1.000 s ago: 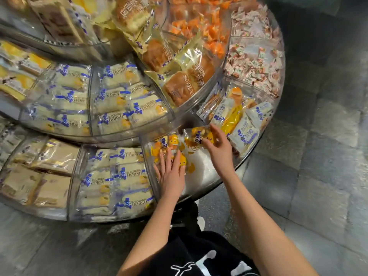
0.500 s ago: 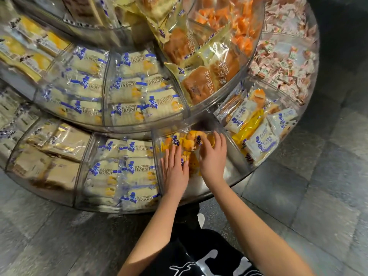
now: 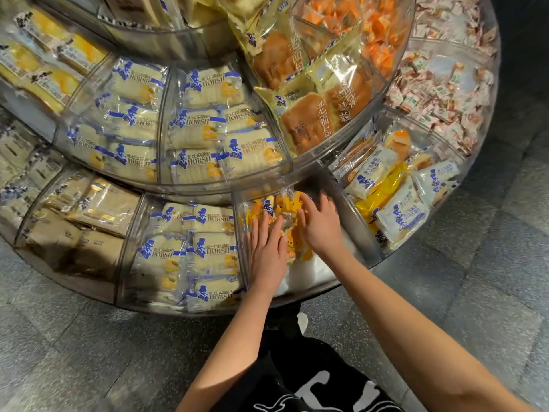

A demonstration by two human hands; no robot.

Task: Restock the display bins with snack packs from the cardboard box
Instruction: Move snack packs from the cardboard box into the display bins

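Yellow snack packs lie deep in the clear bin; in the head view our left hand and right hand press them with straight fingers, side by side. Pushing hard, we risk crushing them.

Both bare forearms reach forward from the near edge, the right one slanting in from the right. The left hand lies palm down, fingers straight and slightly spread, pointing far. The right hand sits just beside it and a little farther, palm down, its extended fingers blurred.
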